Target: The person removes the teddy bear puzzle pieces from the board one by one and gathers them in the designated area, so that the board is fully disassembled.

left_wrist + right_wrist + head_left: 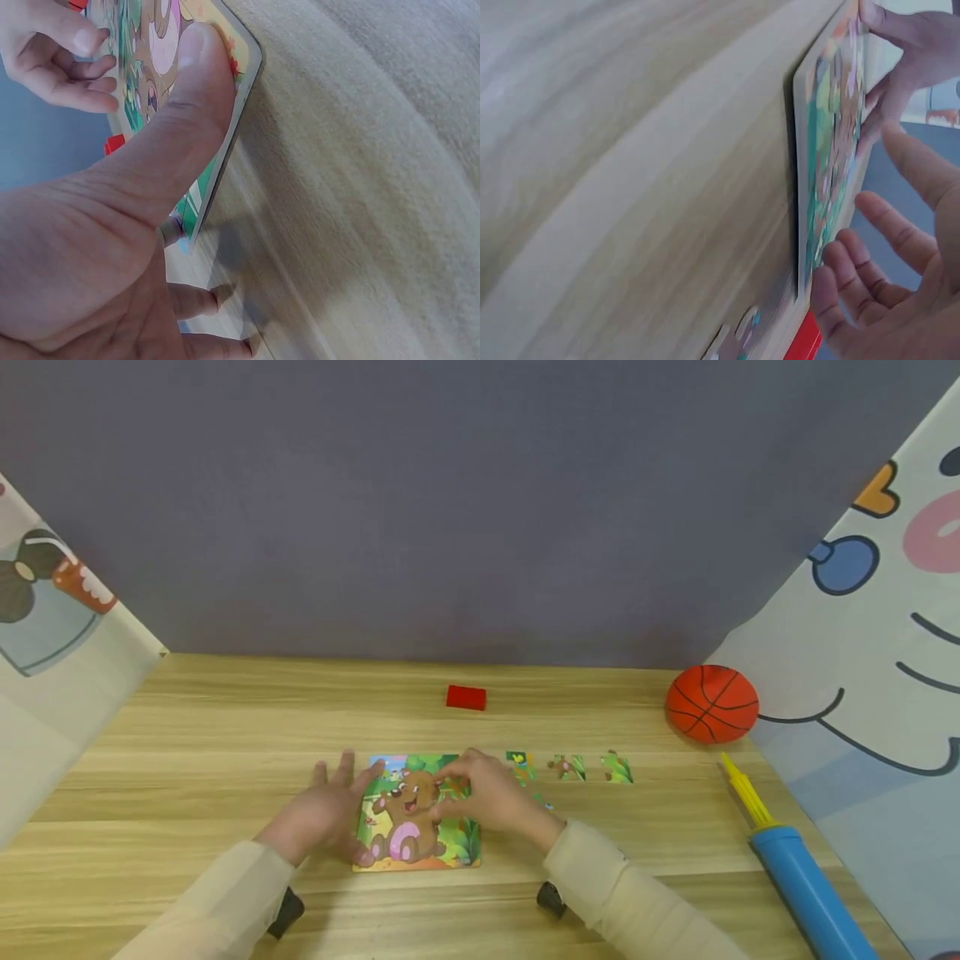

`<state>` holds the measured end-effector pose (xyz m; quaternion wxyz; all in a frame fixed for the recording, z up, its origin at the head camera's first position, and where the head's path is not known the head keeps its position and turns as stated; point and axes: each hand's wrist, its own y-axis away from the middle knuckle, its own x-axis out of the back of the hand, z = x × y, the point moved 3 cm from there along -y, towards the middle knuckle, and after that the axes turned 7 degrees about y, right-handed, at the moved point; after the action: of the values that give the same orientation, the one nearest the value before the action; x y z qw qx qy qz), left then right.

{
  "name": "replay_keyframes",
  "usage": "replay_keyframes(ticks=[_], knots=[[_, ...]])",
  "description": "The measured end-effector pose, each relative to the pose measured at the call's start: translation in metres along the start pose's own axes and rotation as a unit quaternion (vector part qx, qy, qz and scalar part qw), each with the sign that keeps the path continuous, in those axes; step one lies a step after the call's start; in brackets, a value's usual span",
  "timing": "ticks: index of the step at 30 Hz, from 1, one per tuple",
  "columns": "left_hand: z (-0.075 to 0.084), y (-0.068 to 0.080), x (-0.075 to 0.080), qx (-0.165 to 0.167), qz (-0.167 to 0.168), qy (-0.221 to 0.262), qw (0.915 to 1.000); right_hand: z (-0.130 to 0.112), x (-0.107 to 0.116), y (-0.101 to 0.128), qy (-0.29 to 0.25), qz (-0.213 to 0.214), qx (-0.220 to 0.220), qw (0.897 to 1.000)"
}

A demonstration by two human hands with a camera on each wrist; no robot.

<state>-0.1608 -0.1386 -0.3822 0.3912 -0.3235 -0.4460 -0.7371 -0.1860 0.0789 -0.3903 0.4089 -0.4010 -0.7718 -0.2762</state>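
A square bear puzzle board (417, 817) lies flat on the wooden table (225, 735) in front of me. My left hand (335, 800) rests beside its left edge with the fingers straight on the wood. Its thumb (196, 79) presses on the board's near corner (244, 56). My right hand (459, 790) hovers over the board's upper right part, its curved fingertips (838, 289) touching the picture and pinching nothing. In the right wrist view the board (826, 150) shows edge-on. Three loose puzzle pieces (567, 767) lie in a row right of the board.
A red block (466, 697) sits beyond the board. An orange basketball (711, 702) rests at the right, against a patterned side panel (885, 635). A blue pump (806, 881) with a yellow nozzle lies at the front right. Another panel (52, 635) stands left.
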Motion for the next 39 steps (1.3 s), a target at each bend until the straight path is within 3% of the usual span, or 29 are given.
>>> replay_keyframes(ticks=[6,11,39], knots=[[0.001,0.0,0.0,0.004,-0.003,0.008,1.0,-0.003,-0.006,-0.001,0.053,-0.012,-0.022,0.998],[0.001,-0.001,0.0,0.007,-0.005,0.002,1.0,-0.005,-0.009,-0.001,0.088,0.001,-0.015,0.996],[-0.001,-0.004,-0.002,0.018,-0.011,0.006,0.9998,-0.01,-0.012,-0.004,0.078,0.014,-0.019,0.997]])
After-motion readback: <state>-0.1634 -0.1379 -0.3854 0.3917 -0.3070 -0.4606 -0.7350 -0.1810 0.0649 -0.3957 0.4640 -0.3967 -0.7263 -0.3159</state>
